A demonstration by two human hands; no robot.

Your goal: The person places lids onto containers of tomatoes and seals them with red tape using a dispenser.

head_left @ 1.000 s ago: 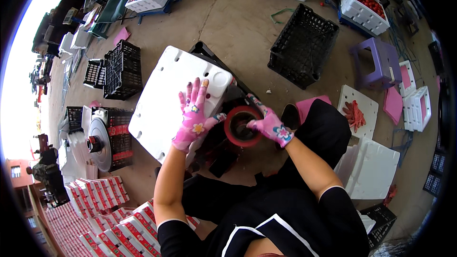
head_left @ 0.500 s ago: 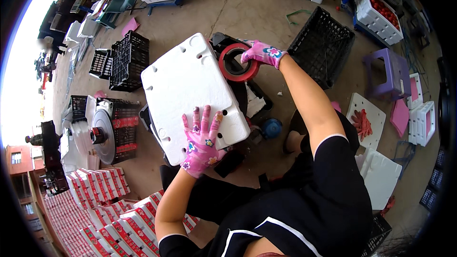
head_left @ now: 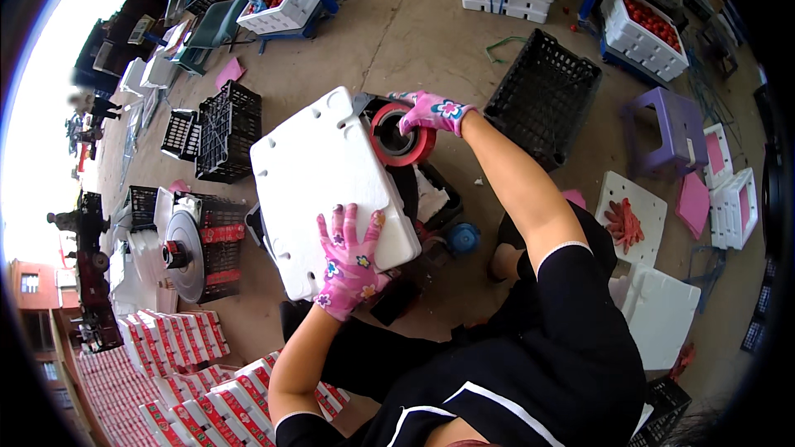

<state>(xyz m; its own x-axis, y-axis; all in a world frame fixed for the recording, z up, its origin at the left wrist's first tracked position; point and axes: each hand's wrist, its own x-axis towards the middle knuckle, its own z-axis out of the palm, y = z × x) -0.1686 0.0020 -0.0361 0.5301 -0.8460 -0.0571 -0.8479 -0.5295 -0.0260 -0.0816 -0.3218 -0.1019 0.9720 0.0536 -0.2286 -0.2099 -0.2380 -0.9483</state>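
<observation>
A white foam lid [head_left: 323, 186] with small round notches lies tilted in front of me, apparently over a box. My left hand [head_left: 348, 269], in a pink flowered glove, rests flat on its near edge with the fingers spread. At the lid's far right edge my right hand [head_left: 439, 113], gloved alike, is curled around the rim of a large roll of red tape [head_left: 424, 147]. The roll stands against the lid's side; part of its rim is hidden by the fingers. Beneath the lid and roll is a dark crate or stand [head_left: 443, 207], mostly covered.
Black plastic crates [head_left: 542, 99] stand far right and another [head_left: 228, 132] at left. A purple stool [head_left: 671, 132] is at right. Red gloves [head_left: 623, 226] lie on a foam lid [head_left: 650, 199]. Red-and-white boxes [head_left: 178, 335] are stacked near left. A blue round object [head_left: 464, 237] sits beside the stand.
The view has shifted slightly. The tape roll sits a little further left and lower in the picture, with my right hand still on it. My left hand stays on the lid.
</observation>
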